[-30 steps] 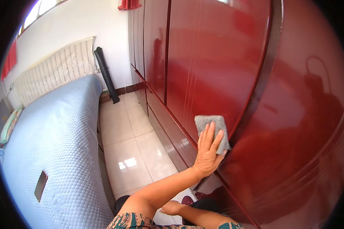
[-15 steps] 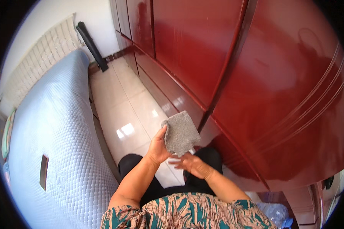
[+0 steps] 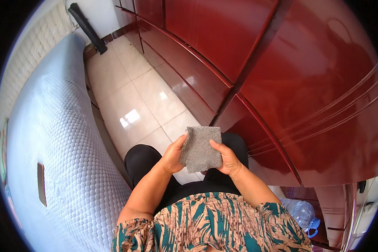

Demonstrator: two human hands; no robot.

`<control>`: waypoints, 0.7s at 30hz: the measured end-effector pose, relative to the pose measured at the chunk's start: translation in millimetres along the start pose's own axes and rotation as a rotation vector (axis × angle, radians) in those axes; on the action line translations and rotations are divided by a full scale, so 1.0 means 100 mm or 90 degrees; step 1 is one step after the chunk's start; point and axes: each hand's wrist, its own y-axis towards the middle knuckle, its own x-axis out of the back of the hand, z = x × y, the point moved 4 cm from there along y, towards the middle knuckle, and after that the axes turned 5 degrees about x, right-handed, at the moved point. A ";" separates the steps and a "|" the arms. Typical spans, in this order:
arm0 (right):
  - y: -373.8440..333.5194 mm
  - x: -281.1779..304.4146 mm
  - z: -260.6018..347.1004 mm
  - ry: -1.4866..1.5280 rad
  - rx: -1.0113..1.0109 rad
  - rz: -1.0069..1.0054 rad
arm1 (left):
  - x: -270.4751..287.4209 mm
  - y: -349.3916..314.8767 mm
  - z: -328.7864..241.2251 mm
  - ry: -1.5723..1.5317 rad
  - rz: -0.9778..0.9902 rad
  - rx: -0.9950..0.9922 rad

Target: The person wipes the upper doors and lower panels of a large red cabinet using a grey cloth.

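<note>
— Two hands on one thing: the left hand (image 3: 172, 155) and the right hand (image 3: 227, 158) both hold a grey cloth (image 3: 200, 148) just below the middle of the frame, above the person's dark-trousered lap.

— How do the fingers sit?

— The left thumb lies along the cloth's left edge with the other fingers hidden behind it; the right thumb presses on the right edge. Each hand is pinched shut on the cloth.

— How would it handle?

— Probably light and soft. It looks fuzzy and limp, bending at its lower edge, so not slippery and not fragile. The side edges look like the best place to grip it.

— And around it?

— A glossy red wardrobe (image 3: 306, 80) fills the upper right, pale floor tiles (image 3: 134, 96) run up the middle, and a quilted mattress (image 3: 50, 138) lies at the left.
</note>
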 end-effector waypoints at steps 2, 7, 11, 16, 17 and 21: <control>0.00 0.00 -0.01 -0.009 0.000 -0.013 | 0.00 0.02 0.01 0.044 -0.016 -0.015; -0.02 0.00 0.02 -0.031 0.036 -0.060 | -0.02 0.01 -0.06 0.178 -0.094 -0.125; -0.08 -0.09 0.07 -0.056 0.042 -0.065 | 0.07 0.04 -0.08 0.243 -0.162 -0.188; -0.08 -0.12 0.08 -0.089 0.066 -0.073 | 0.22 0.10 -0.11 0.148 -0.212 -0.228; -0.08 -0.13 0.11 -0.097 0.078 -0.071 | 0.27 0.11 -0.10 0.148 -0.227 -0.222; -0.11 -0.27 0.58 -0.538 0.308 -0.120 | 0.34 0.05 -0.20 0.129 -0.273 -0.236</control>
